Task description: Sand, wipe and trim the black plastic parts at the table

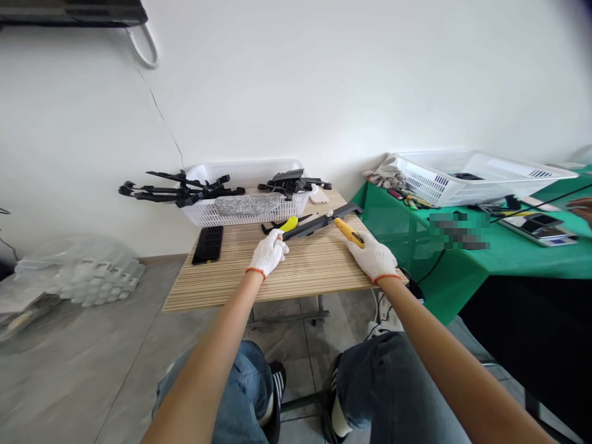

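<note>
Black plastic strip, slanting over the striped worktop. Left gloved hand: fingers closed round its left end. Right gloved hand: fingers wrapped about a yellow-handled tool, tip beside the strip, contact unclear. Strip looks light, stiff, likely smooth; narrow right end perhaps fragile, broader body the safer hold.

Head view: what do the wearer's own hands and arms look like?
The left hand and right hand wear matching white knitted fabric gloves with thin orange cuff edges. Both forearms are bare, with no sleeves, cables or markings visible on them.
</note>
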Tool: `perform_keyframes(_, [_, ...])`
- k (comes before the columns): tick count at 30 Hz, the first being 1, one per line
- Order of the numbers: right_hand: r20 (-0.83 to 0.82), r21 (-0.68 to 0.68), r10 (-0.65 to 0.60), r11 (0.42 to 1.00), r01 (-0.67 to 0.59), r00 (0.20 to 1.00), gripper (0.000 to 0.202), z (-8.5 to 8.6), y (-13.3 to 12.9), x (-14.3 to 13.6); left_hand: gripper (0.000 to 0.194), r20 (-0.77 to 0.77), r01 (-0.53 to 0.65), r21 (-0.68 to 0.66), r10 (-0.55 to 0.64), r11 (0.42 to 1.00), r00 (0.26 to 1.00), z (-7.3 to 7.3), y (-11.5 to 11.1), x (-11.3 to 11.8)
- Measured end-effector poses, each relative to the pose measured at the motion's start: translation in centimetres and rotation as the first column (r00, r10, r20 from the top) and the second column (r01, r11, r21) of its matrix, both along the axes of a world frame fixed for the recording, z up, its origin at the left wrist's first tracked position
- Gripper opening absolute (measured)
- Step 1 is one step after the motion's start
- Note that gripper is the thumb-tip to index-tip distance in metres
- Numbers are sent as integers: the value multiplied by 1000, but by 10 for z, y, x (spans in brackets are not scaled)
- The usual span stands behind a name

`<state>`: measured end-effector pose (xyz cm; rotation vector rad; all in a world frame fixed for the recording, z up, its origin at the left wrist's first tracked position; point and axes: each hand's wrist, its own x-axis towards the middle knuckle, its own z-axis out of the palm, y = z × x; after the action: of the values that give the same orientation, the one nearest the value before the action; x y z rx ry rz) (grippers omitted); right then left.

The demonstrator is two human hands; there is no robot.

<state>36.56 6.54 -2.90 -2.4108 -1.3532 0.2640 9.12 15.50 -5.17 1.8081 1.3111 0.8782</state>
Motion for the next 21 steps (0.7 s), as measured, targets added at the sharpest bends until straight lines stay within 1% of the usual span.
perform_keyframes(1, [7, -2, 1, 1000, -1, 1000, 60, 0, 0, 1, 31, -1, 2, 0, -2, 1000, 1000, 0, 0, 0])
perform_keyframes(4, [6, -13, -47, 999, 47, 999, 62, 0, 2, 5, 31, 0, 4, -3, -4, 1000, 1000, 1, -1, 0])
perform_keyframes(8, [23, -19, -18, 1000, 18, 1000, 61, 0, 6, 10, 32, 4, 8, -8, -8, 1000, 1000, 1, -1, -1])
perform_keyframes(10, [18, -9, -40, 999, 40, 999, 60, -1, 10, 14, 32, 7, 9, -9, -9, 1000, 1000, 0, 0, 0])
perform_keyframes(14, [20, 5, -42, 999, 42, 999, 60, -2, 17, 21, 30, 13, 10, -10, -10, 1000, 1000, -1, 1, 0])
perform_keyframes(16, [15, 13, -75, 997, 75, 997, 59, -3, 19, 24, 29, 17, 8, -8, -8, 1000, 1000, 0, 1, 0])
perform_keyframes(19, [18, 14, -59, 998, 59, 998, 59, -2, 22, 27, 29, 25, 9, -12, -9, 1000, 1000, 2, -1, 0])
perform_keyframes(21, [12, 10, -86, 996, 85, 996, 59, -2, 24, 29, 29, 34, 8, -17, -8, 1000, 999, 3, -2, 0])
